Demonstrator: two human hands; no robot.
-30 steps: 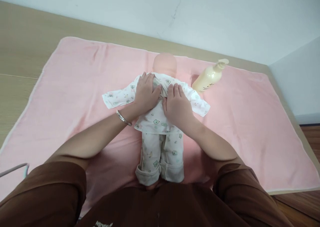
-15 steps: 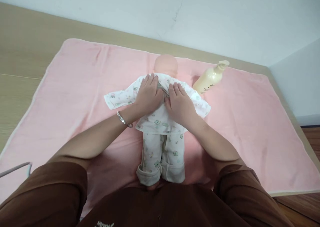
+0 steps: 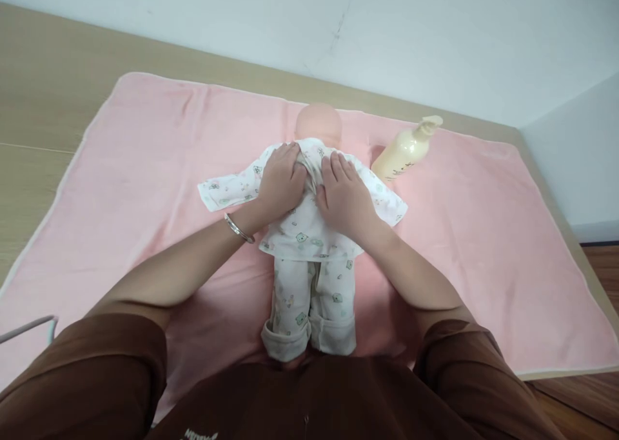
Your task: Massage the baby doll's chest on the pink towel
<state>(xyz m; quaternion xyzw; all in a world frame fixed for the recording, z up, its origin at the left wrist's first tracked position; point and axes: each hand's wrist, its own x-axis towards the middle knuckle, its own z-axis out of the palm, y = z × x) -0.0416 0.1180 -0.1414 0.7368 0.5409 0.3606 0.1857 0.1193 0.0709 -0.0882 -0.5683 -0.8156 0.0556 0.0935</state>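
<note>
Both hands crept farther up the doll (image 3: 309,233): my left hand (image 3: 283,180) and right hand (image 3: 344,198) lay flat, fingers spread, holding nothing; soft and light, it seemed best held under its torso.

left hand (image 3: 282,180): palm down, fingers together and curled at the tips, pointing away from the body. left wrist: thin metal bangle (image 3: 238,228). left forearm: bare, angled inward from the lower left. right hand (image 3: 344,197): palm down, fingers slightly spread, just beside the left hand, thumbs nearly meeting. right forearm: bare, angled inward from the lower right. both upper arms: brown sleeves (image 3: 91,375).
</note>
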